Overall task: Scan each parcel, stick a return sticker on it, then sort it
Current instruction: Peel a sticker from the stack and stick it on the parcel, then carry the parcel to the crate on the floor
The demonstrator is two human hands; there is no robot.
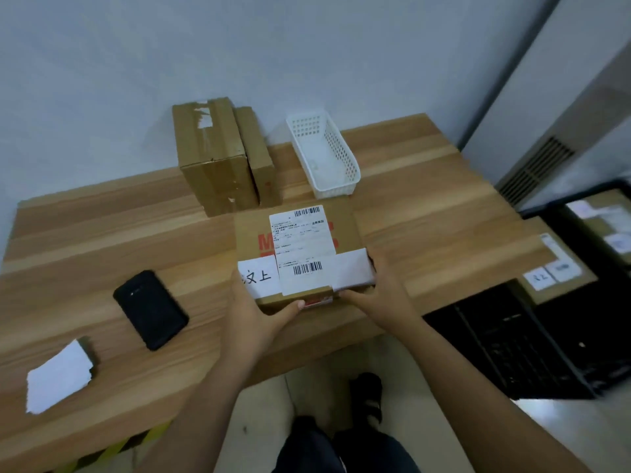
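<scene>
A cardboard parcel (251,233) with a white shipping label (300,240) and barcodes lies at the table's middle front. A white sticker with handwritten characters (259,277) sits on its near left corner, and a blank white one (351,271) on its near right. My left hand (254,312) grips the parcel's near left corner, thumb on the front face. My right hand (375,291) grips the near right corner. A black handheld scanner (150,308) lies on the table to the left. A stack of white stickers (59,375) lies at the front left.
Two cardboard parcels (215,155) stand on edge at the back of the wooden table (426,206). A white plastic basket (324,155) sits beside them. Black crates (512,339) to the right hold labelled parcels (560,271). My leg and shoe (367,394) show below the table edge.
</scene>
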